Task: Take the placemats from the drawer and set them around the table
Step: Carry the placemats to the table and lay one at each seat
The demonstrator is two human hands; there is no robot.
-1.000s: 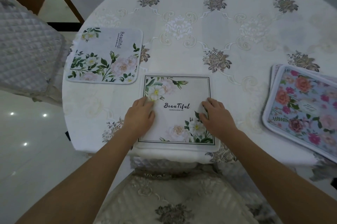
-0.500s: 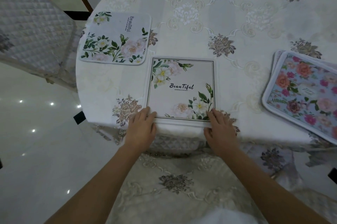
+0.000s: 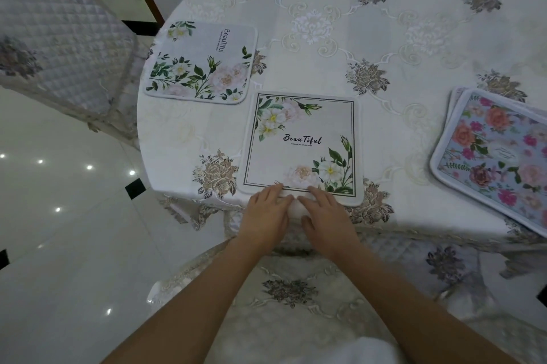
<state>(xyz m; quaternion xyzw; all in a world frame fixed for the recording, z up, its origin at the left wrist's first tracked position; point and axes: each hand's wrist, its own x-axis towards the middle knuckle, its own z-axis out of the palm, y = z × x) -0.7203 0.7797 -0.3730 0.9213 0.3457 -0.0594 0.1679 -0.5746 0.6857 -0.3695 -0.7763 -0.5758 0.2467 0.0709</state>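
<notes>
1. On the bench (image 3: pixel 340 73): cream embroidered cloth with raised scrollwork and grey-brown rose motifs, draping over the rounded near edge.
2. Square placemat (image 3: pixel 302 144) lies flat at the near edge, centre. Soft-looking white border, rounded corners, thin black double-line frame, white and pink flowers in two corners, "BeauTiful" in script.
3. Second placemat (image 3: pixel 201 63) lies flat at the near-left of the bench, just beside the square one's far-left corner, apart from it. Same floral family, no frame, text turned sideways.
4. Rose-print placemat (image 3: pixel 497 156) at the right edge: blue ground, pink and orange roses, white piping. Another mat's edge shows beneath it, so it's a stack; count unclear.
5. Left hand (image 3: pixel 265 217): fingers straight, together, palm down, tips resting on the near border of the square placemat. Grips nothing.
6. Right hand (image 3: pixel 325 217): same posture, fingers flat on the same border, thumb spread toward the left hand. Hands almost touch.
7. Quilted chair covers: one chair (image 3: pixel 59 37) at left, another below the hands.
</notes>
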